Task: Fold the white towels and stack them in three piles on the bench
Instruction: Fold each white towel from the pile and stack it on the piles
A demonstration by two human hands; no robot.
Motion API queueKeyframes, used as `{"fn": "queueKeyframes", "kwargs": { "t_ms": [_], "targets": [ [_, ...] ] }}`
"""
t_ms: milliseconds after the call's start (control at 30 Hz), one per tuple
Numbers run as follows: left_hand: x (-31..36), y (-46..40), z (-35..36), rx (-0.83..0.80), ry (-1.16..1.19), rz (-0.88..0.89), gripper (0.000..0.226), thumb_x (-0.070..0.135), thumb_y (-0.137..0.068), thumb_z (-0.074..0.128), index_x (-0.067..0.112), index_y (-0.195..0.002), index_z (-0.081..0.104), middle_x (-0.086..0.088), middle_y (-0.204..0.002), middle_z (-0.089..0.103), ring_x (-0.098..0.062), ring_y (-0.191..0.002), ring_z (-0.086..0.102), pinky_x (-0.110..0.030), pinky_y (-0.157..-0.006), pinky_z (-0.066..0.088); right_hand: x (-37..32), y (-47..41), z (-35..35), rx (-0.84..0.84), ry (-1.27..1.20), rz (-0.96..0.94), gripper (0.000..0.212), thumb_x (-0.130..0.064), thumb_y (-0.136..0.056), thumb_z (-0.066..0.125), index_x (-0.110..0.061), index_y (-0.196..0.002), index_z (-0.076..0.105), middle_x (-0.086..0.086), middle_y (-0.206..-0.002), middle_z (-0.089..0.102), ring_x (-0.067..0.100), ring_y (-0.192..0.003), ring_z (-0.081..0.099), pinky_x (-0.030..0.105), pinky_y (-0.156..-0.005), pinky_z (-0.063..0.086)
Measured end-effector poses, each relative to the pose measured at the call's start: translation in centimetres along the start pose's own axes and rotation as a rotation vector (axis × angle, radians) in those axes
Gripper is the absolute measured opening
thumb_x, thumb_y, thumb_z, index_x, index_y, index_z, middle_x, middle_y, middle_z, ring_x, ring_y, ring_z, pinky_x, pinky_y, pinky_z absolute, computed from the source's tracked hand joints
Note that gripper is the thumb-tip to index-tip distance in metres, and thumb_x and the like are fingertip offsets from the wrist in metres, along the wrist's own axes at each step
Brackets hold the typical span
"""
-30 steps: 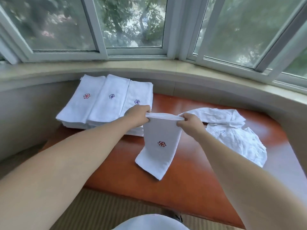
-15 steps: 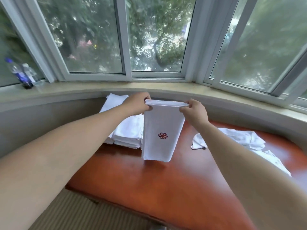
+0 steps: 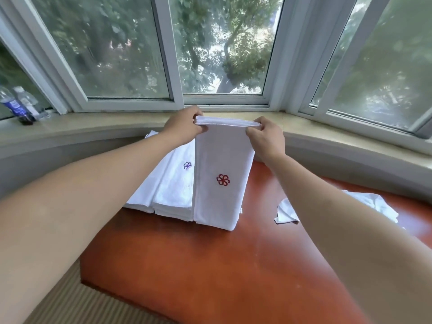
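Two bare arms reach forward over the red-brown desk [image 3: 210,272], whose near edge meets a striped floor [image 3: 77,302] at the lower left. On the right side of the desk lies a crumpled white towel [image 3: 376,204], partly hidden behind the right arm.

Further in, a folded towel [image 3: 222,174] hangs upright with a red flower mark [image 3: 223,179] on its front. Its lower edge is low over the desk, close to it – touching or not, I cannot tell. The left hand [image 3: 184,126] pinches the top left corner of this towel and the right hand [image 3: 264,136] pinches the top right corner, so each grip is closed on the cloth.

Just beside it, to the left and behind, are the piles [image 3: 168,190] of folded white towels on the desk; one shows a purple flower mark [image 3: 187,165]. The left arm covers part of them.

Beyond is the pale sill [image 3: 98,127] – two bottles [image 3: 18,104] stand at its far left – and then the windows [image 3: 222,54] with green trees outside.
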State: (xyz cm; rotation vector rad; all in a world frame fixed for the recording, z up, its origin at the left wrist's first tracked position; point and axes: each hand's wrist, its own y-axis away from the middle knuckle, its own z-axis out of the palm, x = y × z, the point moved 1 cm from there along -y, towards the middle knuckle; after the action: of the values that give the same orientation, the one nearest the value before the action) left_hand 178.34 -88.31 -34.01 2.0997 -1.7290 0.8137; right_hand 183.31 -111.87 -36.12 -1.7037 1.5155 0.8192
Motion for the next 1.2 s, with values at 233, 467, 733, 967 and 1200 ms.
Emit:
{"fn": "queueKeyframes", "kwargs": {
  "t_ms": [233,467,733,967,1200],
  "targets": [
    [-2.4,-6.9,3.7,0.01,0.111,-0.085,0.027,0.026,-0.085,0.079,0.015,-0.102,0.061,-0.011,-0.1,0.069,-0.034,-0.09,0.067,-0.045,-0.081,0.054,2.1,-5.8,3.0,-0.029,-0.01,0.02,0.033,-0.019,-0.079,0.05,-0.025,-0.108,0.065,-0.005,-0.076,0.066,0.02,-0.082,0.069,0.033,-0.07,0.051],
    [-6.4,-14.0,8.1,-0.062,0.143,-0.107,0.019,0.025,-0.085,0.073,0.019,-0.094,0.058,0.006,-0.084,0.06,-0.025,-0.081,0.061,-0.035,-0.068,0.05,5.5,-11.2,7.1,-0.045,0.013,0.074,0.034,-0.019,-0.086,0.052,-0.022,-0.118,0.063,-0.004,-0.093,0.07,0.015,-0.082,0.065,0.025,-0.062,0.049],
    [-11.2,-21.8,14.3,-0.199,0.091,-0.16,0.016,0.029,-0.089,0.065,0.022,-0.098,0.055,0.004,-0.092,0.064,-0.026,-0.086,0.065,-0.04,-0.073,0.053,10.4,-18.2,12.4,-0.04,0.028,0.168,0.022,-0.018,-0.091,0.052,-0.025,-0.109,0.062,-0.016,-0.079,0.059,0.002,-0.064,0.056,0.009,-0.045,0.036],
    [-16.3,-24.7,21.2,-0.276,0.143,-0.202,0.011,0.023,-0.092,0.06,0.022,-0.103,0.059,0.0,-0.098,0.067,-0.025,-0.093,0.067,-0.048,-0.087,0.055,17.0,-21.5,17.5,-0.079,0.053,0.259,0.026,-0.018,-0.094,0.05,-0.021,-0.116,0.063,-0.011,-0.093,0.065,0.001,-0.075,0.058,0.004,-0.048,0.036],
    [-20.3,-24.7,26.4,-0.318,0.047,-0.116,0.053,0.026,-0.097,0.06,0.031,-0.146,0.041,-0.002,-0.147,0.04,-0.023,-0.122,0.053,-0.034,-0.09,0.046,21.5,-21.8,20.6,-0.23,0.016,0.344,0.07,-0.019,-0.093,0.057,-0.041,-0.153,0.03,-0.007,-0.158,0.037,0.01,-0.119,0.055,0.022,-0.074,0.05]
  ]
}}
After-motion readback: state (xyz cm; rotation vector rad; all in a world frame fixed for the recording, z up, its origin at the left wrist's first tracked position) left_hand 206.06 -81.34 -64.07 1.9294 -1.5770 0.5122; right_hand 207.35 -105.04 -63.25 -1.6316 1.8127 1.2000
